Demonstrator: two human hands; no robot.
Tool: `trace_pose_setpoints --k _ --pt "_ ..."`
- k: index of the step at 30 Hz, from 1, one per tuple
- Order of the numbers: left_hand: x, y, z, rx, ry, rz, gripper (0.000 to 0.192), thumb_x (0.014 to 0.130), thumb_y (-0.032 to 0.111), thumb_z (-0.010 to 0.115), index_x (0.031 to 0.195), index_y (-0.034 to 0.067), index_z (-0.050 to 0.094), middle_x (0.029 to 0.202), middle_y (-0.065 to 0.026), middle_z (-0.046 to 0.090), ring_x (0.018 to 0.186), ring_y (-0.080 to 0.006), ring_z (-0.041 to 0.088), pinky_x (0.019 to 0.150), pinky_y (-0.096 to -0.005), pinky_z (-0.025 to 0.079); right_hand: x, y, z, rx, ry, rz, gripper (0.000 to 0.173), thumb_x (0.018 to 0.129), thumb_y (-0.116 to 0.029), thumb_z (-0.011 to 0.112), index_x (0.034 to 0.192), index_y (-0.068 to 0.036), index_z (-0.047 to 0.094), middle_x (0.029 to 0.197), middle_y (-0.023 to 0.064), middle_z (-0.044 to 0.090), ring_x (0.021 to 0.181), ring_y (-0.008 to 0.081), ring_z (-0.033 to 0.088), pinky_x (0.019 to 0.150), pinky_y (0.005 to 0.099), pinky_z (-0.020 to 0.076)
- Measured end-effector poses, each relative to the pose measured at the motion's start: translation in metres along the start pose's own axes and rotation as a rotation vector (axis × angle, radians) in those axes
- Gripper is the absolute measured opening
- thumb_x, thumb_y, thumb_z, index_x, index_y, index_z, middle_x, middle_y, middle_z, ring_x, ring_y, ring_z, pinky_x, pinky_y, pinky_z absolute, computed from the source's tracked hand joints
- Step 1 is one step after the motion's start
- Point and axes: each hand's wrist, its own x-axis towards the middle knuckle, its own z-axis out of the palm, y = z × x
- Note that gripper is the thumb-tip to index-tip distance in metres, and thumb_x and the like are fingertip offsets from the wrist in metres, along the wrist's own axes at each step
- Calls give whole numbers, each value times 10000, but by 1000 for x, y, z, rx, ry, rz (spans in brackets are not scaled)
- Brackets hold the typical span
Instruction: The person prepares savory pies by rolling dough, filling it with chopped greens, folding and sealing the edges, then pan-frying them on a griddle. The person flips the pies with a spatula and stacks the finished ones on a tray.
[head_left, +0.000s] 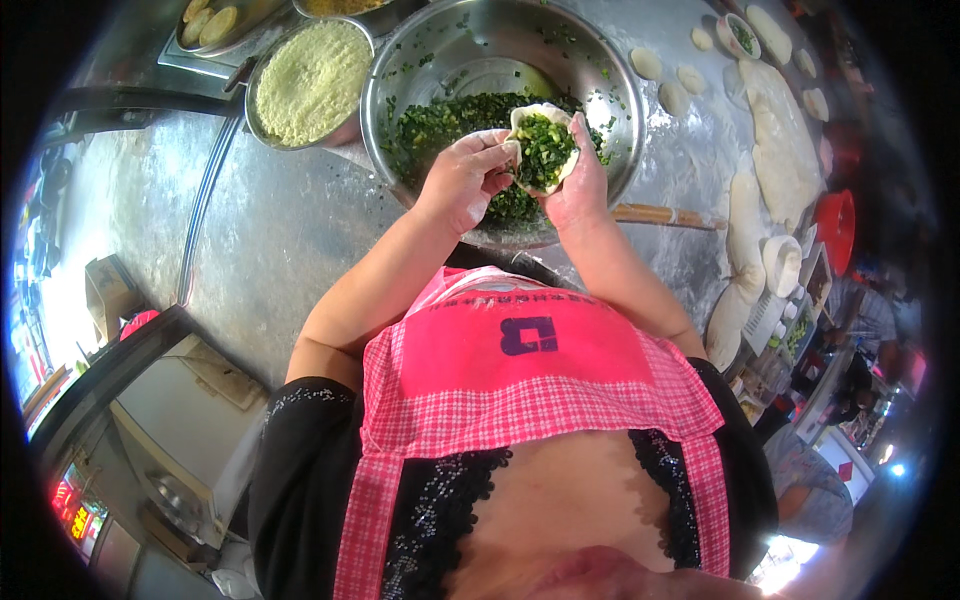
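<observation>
Above the near part of a large stainless steel bowl (495, 58), both my hands hold one round dough wrapper (529, 112). Chopped green filling (546, 150) is heaped in it, and its rim stands up around the greens. My right hand (583, 176) cups the wrapper from the right and below, with the thumb along its edge. The fingertips of my left hand (469, 176) pinch the left edge. More chopped greens (442, 124) lie in the bowl below, and bits cling to its wall. The wrapper's underside is hidden.
A metal basin of pale yellow crumbly food (315, 82) stands left of the bowl. Small dough rounds (673, 97), a large dough slab (780, 142) and a dough roll (742, 232) lie at right. A wooden rolling pin (667, 216) lies beside the bowl. People stand at far right.
</observation>
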Motion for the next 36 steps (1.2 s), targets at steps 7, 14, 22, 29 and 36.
trace_pose_setpoints --k 7,14,22,29,36 --pt "4 -11 -6 298 75 307 123 882 41 685 995 1 660 879 -21 658 823 -109 608 713 -243 493 -3 7 -5 -51 -62 54 407 985 -455 478 1169 -125 631 1077 60 683 932 221 661 737 405 546" --pt "7 6 -19 356 3 185 171 883 37 664 1038 -33 643 842 -44 655 741 -133 625 752 -272 504 -11 7 3 -236 -17 145 407 988 -429 492 1197 -107 629 1120 53 677 980 193 651 811 394 530" --pt "2 -3 -35 621 79 387 122 885 74 680 995 22 690 918 -67 657 914 -151 632 855 -294 482 -1 14 -15 -134 -153 72 324 976 -253 549 1215 -45 619 1091 66 677 960 190 658 853 353 537" --pt "1 3 -28 1009 -65 518 248 842 -4 680 1087 -24 645 870 -93 670 818 -189 675 741 -284 530 -10 22 -21 -466 -177 4 298 936 -113 579 1225 -52 615 1077 40 663 939 132 624 742 289 531" --pt "-5 10 -25 161 -20 20 267 909 50 648 1155 -42 598 890 -70 676 796 -162 669 767 -257 518 -14 -3 -10 -393 -513 -204 386 932 -100 579 1309 -32 538 1231 100 608 1105 207 597 971 385 481"
